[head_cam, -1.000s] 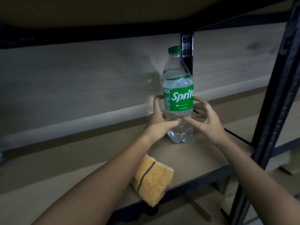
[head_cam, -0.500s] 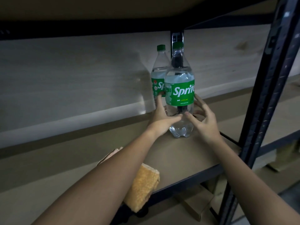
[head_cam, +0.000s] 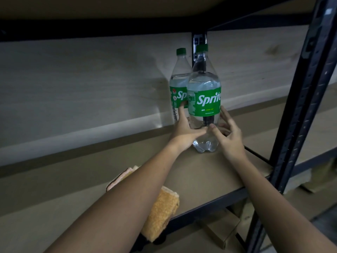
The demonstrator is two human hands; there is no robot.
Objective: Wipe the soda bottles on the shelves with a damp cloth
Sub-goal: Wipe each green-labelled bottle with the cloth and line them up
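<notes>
Since a second ago a second Sprite bottle [head_cam: 179,84] has come into view behind the front Sprite bottle [head_cam: 204,99]. Both stand upright, green caps up, on the shelf board [head_cam: 209,172], white "Sprite" facing out. The left hand [head_cam: 184,133] and right hand [head_cam: 228,137] clasp the front bottle's lower body; the yellow cloth [head_cam: 160,214] lies at the shelf's front edge.

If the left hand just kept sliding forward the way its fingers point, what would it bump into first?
Probably the rear Sprite bottle: the left hand, resting against the front Sprite bottle, has its index fingertip right by the rear one's label already. Depth is hard to judge.
</notes>
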